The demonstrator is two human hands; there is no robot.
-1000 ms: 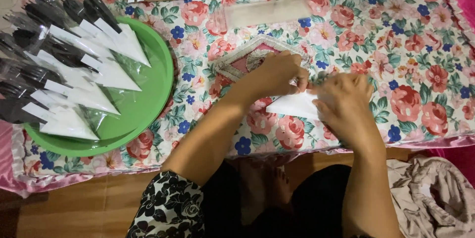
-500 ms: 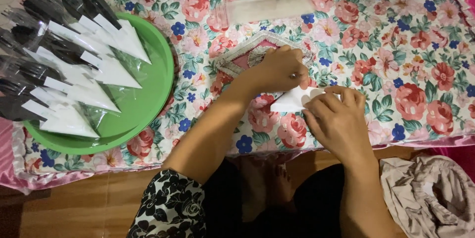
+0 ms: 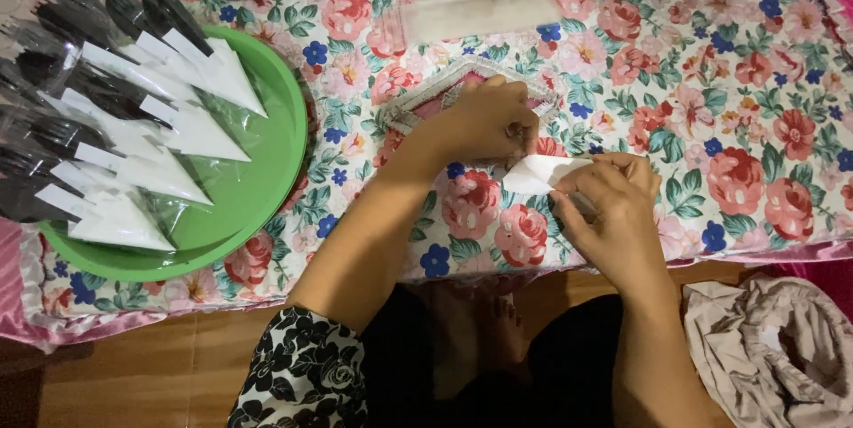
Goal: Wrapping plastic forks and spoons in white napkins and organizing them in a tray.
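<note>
Both hands have drawn closer to the body since the earlier frames, and the white napkin (image 3: 536, 174) now shows more of its left corner. Left hand (image 3: 484, 120) rests on the floral tablecloth (image 3: 755, 81), fingers curled closed and pinching the napkin's upper left edge. Right hand (image 3: 613, 210) lies just beside it, fingers bent over and pressing the napkin's right portion, most of which is hidden under the hand. Behind the left hand sits a pink mat with a pale woven border (image 3: 418, 104). Well to the left, a green tray (image 3: 258, 206) holds clear sleeves of black forks with folded white napkins (image 3: 142, 152). The step in hand appears to be folding the napkin. The next move would likely call for a firm crease and aligned edges.
</note>
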